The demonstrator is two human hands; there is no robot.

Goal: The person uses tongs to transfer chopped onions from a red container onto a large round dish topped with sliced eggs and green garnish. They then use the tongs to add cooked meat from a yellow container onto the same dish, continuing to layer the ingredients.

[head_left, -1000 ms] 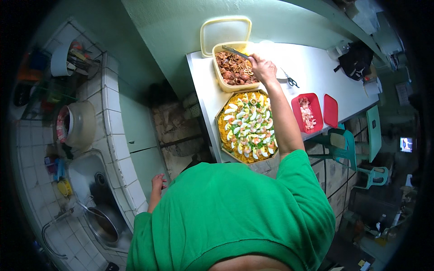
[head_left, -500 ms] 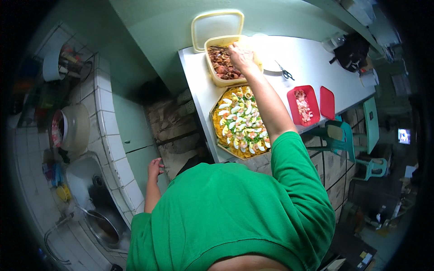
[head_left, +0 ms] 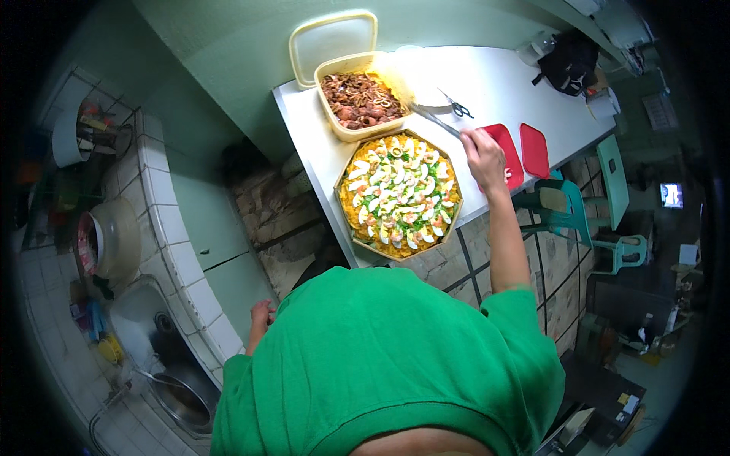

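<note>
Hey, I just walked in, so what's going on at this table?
Someone in a green shirt holds metal tongs in their right hand, the tips near a yellowish tub of brown food. An octagonal tray of egg-topped food sits nearest them. A red container is partly behind that hand; the left hand hangs low, away from the table.
</note>
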